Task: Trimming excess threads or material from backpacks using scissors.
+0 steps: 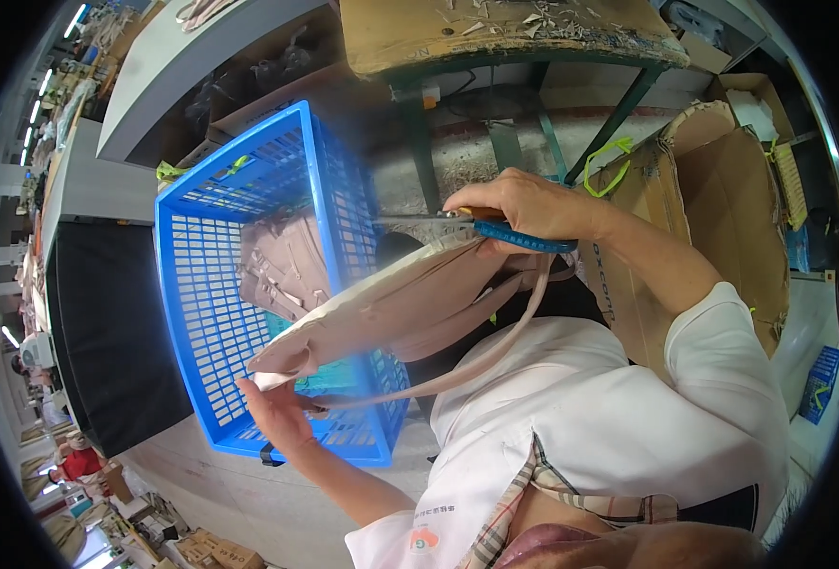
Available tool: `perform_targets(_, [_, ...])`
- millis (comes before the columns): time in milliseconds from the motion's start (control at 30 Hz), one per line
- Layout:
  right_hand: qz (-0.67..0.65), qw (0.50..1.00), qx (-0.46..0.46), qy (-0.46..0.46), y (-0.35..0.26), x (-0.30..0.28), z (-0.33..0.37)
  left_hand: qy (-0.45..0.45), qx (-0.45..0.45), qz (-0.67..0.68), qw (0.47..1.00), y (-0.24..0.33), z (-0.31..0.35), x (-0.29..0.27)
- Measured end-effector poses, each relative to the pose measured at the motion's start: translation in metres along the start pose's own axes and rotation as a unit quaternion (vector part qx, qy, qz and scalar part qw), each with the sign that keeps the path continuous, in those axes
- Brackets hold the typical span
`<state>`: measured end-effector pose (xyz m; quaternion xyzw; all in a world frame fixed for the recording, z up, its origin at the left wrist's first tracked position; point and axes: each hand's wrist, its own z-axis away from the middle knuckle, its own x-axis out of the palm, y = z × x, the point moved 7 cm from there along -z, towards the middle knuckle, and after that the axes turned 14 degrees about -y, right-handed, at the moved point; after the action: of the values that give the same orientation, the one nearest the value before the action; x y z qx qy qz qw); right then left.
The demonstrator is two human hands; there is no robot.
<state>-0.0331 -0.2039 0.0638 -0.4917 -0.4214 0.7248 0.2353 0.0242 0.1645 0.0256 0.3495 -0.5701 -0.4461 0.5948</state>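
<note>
A pale pink fabric piece with a long strap, like a bag [410, 294], stretches between my two hands. My left hand [282, 417] is closed on its lower left end, with the fingers partly behind the cloth. In my right hand [538, 209] is a pair of scissors with blue-wrapped handles [524, 237]. Their blades point left along the upper edge of the cloth, above the basket's rim. Whether the blades are cutting the cloth cannot be made out. Under the cloth stands a blue plastic basket [308, 180]; similar pink pieces [287, 261] lie in it, beside something turquoise.
A worn wooden table [505, 43] with green legs and scattered scraps stands ahead. Open cardboard boxes [723, 209] are at the right. A black panel [111, 332] stands left of the basket. Farther left, a person in red [80, 463] is among boxes.
</note>
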Motion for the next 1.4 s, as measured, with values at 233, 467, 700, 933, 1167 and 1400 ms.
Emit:
perform_targets(233, [0.023, 0.992, -0.113, -0.053, -0.026, 0.008, -0.014, -0.071, 0.176, -0.620, 0.761, 0.105, 0.023, 0.091])
perform_targets(467, [0.232, 0.947, -0.220, 0.002, -0.065, 0.000, -0.028, -0.359, 0.097, -0.752, 0.544, 0.030, -0.016, 0.154])
perform_targets(700, [0.001, 0.942, -0.095, 0.322, -0.040, -0.079, -0.001, -0.297, 0.005, -0.583, 0.756, 0.059, 0.000, 0.079])
perform_targets(933, [-0.001, 0.968, -0.105, 0.229, -0.043, -0.053, -0.016, -0.277, 0.014, -0.480, 0.832, 0.074, 0.021, 0.048])
perform_targets(1167, [-0.177, 0.942, -0.271, 0.092, -0.062, -0.040, -0.059, -0.400, 0.020, -0.426, 0.811, 0.097, 0.033, 0.052])
perform_targets(1400, [-0.242, 0.957, -0.157, 0.023, -0.056, -0.004, -0.062, -0.323, -0.128, -0.426, 0.835, 0.057, 0.020, 0.009])
